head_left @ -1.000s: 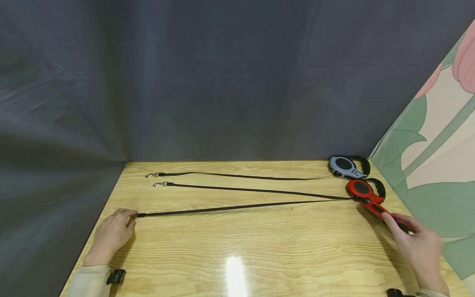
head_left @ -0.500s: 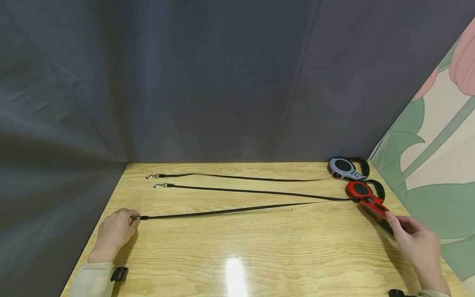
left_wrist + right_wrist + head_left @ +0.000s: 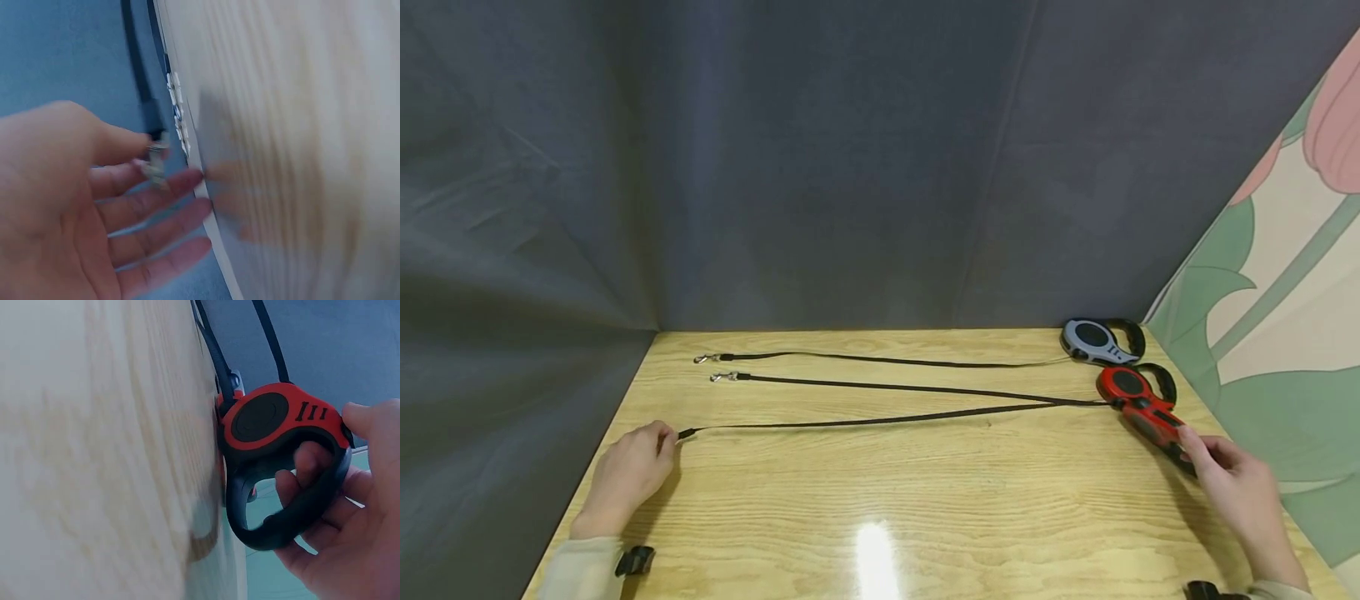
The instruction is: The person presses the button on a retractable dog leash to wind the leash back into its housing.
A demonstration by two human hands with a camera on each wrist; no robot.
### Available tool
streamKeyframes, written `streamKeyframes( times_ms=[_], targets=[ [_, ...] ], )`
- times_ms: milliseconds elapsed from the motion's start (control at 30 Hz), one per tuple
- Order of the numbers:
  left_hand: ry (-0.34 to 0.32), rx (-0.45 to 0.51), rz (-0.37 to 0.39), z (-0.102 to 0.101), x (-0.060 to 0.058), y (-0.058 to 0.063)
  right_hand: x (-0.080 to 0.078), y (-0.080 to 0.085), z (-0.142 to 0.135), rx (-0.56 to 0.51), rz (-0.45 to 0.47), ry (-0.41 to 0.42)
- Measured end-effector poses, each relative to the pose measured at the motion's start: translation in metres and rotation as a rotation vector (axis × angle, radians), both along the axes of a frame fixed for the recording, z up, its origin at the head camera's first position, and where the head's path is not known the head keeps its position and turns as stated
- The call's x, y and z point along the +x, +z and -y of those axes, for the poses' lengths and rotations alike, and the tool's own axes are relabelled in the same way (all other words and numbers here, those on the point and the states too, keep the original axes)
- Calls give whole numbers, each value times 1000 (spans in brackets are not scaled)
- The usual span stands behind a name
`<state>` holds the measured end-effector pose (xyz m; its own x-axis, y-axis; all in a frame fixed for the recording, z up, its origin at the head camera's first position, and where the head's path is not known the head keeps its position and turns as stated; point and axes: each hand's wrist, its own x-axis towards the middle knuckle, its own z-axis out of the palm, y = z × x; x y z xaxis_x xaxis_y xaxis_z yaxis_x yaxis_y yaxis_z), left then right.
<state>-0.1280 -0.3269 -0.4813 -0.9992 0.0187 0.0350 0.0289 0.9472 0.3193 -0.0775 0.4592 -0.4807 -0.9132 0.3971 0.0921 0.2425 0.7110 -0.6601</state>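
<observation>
My left hand [image 3: 628, 475], at the table's left side, pinches the metal snap hook [image 3: 155, 164] of a black leash strap [image 3: 880, 421] between thumb and index finger; its other fingers are spread. The strap runs across to the right, where my right hand [image 3: 1238, 492] grips a red and black retractable leash [image 3: 259, 419] by its black looped handle. In the head view, this leash is seen edge-on and tilted above the table. Just behind it lies another red retractable leash [image 3: 1127, 383], its strap [image 3: 895, 386] stretched leftward to a metal hook [image 3: 724, 377].
A grey-blue retractable leash [image 3: 1092, 340] lies at the back right corner, its strap [image 3: 880, 360] laid out to a hook [image 3: 706, 358] at the left. Dark cloth [image 3: 850, 167] stands behind the wooden table [image 3: 970, 517], and a flower-patterned cloth [image 3: 1285, 333] hangs at right.
The held strap has turned, so its left part now looks thin. My right hand has shifted slightly left with the red leash, which has tilted. The two laid-out leashes stay put.
</observation>
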Motion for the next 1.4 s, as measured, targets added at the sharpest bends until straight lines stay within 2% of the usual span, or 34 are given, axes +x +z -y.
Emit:
streamKeyframes(
  times_ms=[67, 200, 367, 533, 700, 933, 1167, 1233, 1400],
  targets=[
    [13, 33, 13, 2, 1, 1, -1, 2, 0, -23, 15, 3],
    [20, 78, -19, 5, 4, 2, -2, 7, 2, -63, 21, -4],
    [1, 101, -144, 5, 5, 0, 0, 11, 7, -102, 19, -49],
    [22, 108, -232, 5, 2, 2, 3, 13, 9, -131, 28, -83],
    [46, 102, -232, 8, 2, 5, 3, 14, 12, -103, -4, -91],
    [69, 96, -219, 9, 6, 7, 1, 17, 27, -77, -133, -96],
    [101, 92, -196, 10, 5, 9, -2, 21, 35, -44, -236, -51],
    [113, 90, -200, 10, 4, 9, -3, 22, 36, -30, -243, -39],
    [150, 83, -266, 10, 5, 8, -2, 25, 37, -22, -245, -25]
  ],
)
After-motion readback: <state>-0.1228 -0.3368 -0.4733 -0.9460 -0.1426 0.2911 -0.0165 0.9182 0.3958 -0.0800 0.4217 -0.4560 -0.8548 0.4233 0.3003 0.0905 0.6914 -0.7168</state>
